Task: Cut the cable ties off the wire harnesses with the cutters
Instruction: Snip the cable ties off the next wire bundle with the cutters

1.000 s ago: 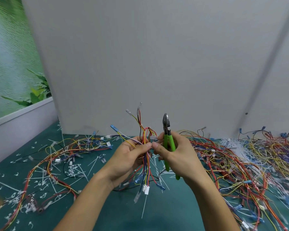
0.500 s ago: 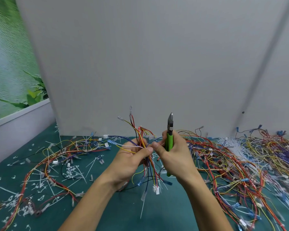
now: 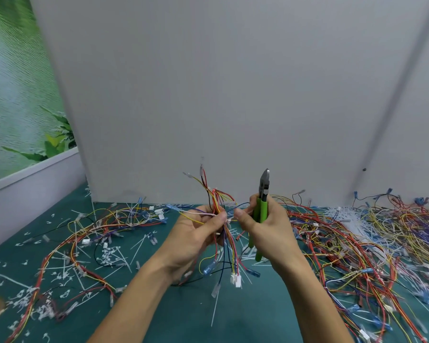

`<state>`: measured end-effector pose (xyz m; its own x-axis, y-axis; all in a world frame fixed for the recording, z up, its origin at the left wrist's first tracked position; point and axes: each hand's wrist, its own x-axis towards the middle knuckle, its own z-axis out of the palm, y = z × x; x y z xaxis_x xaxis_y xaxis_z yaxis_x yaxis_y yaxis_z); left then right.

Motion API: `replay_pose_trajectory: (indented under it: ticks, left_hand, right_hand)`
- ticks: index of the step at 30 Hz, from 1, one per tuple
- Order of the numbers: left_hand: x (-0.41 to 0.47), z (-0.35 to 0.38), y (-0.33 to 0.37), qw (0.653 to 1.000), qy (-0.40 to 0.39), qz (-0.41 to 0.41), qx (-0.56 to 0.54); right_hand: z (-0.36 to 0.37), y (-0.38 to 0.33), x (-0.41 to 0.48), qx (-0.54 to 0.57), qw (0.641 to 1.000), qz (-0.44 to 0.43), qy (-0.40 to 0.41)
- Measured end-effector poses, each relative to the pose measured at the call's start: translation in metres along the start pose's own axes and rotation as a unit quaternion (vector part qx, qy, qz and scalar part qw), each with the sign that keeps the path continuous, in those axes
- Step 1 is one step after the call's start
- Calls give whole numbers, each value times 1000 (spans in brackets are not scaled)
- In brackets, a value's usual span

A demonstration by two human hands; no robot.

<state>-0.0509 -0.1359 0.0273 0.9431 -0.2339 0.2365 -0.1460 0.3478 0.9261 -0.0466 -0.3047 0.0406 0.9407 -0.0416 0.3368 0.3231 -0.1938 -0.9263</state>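
**Hunting the next tie**

Over the middle of the desk (image 3: 174,318), the left hand (image 3: 198,233) pinches a harness (image 3: 217,198) between thumb and fingers. The right hand (image 3: 265,226) curls round the cutters (image 3: 263,209), nose up and jaws together, its thumb tip picking at the same wires. Better to fan the wires, bare one tie, then nip only plastic. I can't make out a tie from here.
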Motion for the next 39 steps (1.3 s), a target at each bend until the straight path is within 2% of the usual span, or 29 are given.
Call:
replay_pose_trajectory:
  ticks: [5,12,24,30,34,39]
  left_hand:
    - [0,-3,4,999,-33,-16,-18]
    - [3,-1,7,998,18,-38,-47]
    - [-1,-6,13,998,21,-55,-1]
    - [-2,-6,10,998,-29,-29,43]
    - [-2,-2,3,999,-21,3,33]
    - [-1,0,-1,999,-25,24,35]
  right_hand:
    - [-9,-1,2,22,1000,-12,-8]
    - [-18,0,4,18,1000,4,5]
    - [-15,1,4,-26,999,-28,-18]
    - [-12,1,4,-22,999,-23,-17]
    - [-8,2,5,-6,1000,6,6]
    - [-6,3,4,-2,1000,3,28]
